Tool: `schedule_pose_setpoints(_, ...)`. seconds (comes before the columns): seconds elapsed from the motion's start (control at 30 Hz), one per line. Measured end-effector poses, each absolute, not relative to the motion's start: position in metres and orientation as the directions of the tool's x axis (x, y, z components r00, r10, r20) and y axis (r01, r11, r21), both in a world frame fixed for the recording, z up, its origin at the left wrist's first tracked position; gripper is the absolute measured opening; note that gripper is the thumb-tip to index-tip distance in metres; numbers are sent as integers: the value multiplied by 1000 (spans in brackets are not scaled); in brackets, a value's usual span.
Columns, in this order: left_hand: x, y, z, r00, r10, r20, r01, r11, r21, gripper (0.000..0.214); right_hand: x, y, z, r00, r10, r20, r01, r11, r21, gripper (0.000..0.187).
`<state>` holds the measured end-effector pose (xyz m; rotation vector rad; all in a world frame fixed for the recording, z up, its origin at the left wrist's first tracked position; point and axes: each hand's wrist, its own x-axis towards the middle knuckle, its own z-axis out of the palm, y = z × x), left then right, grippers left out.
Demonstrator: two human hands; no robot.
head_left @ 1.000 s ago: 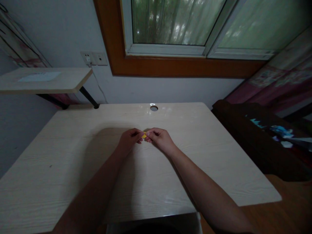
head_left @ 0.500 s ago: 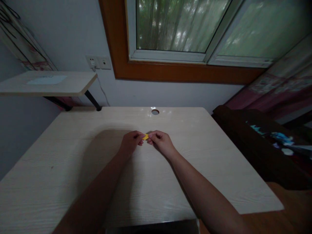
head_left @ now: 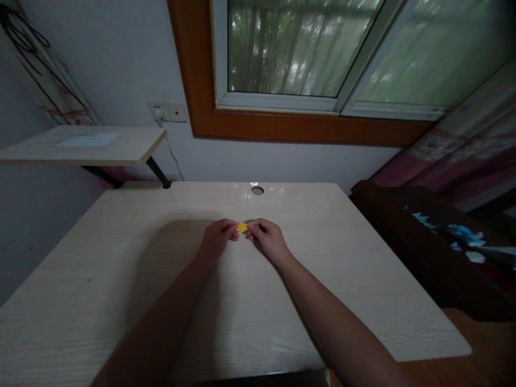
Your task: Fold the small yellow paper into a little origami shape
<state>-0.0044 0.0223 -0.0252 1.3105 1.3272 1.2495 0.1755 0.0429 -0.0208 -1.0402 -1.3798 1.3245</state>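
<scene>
A small yellow piece [head_left: 242, 227], flat and paper-like, is stretched between my two hands over the desk [head_left: 322, 301]. My left hand [head_left: 220, 236] pinches its left end between thumb and forefinger. On the other side, my right hand [head_left: 266, 235] has its thumb and forefinger closed on the right end. The middle of the piece shows between the fingertips, while its ends are covered by them. It is too small to tell whether it is folded.
A raised shelf [head_left: 137, 153] with a sheet of paper [head_left: 89, 140] on it stands at the back left on black legs. A round cable hole [head_left: 257, 191] is near the desk's back edge. Dark furniture [head_left: 403, 242] with several items lies to the right.
The hands have drawn very slightly apart, and a little more of the yellow piece shows between them. The whole view has shifted a little, with the room sitting lower in the picture.
</scene>
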Motion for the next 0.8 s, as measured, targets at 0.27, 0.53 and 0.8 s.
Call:
schedule_pose_setpoints(0.27,-5,20,-23,-52,996,76,137,-68,988,20,175,42,-21,-219,975,44,-23,40,-999,26)
schedule_pose_setpoints(0.53,-6,18,-19,-30,999,43,93,-40,995,23,176,44,-23,-226,972,57,-33,51,-998,25)
schedule_pose_setpoints(0.8,-9,19,-16,-67,997,28,-16,-29,999,26,174,42,-13,-239,971,28,-71,11,-997,27)
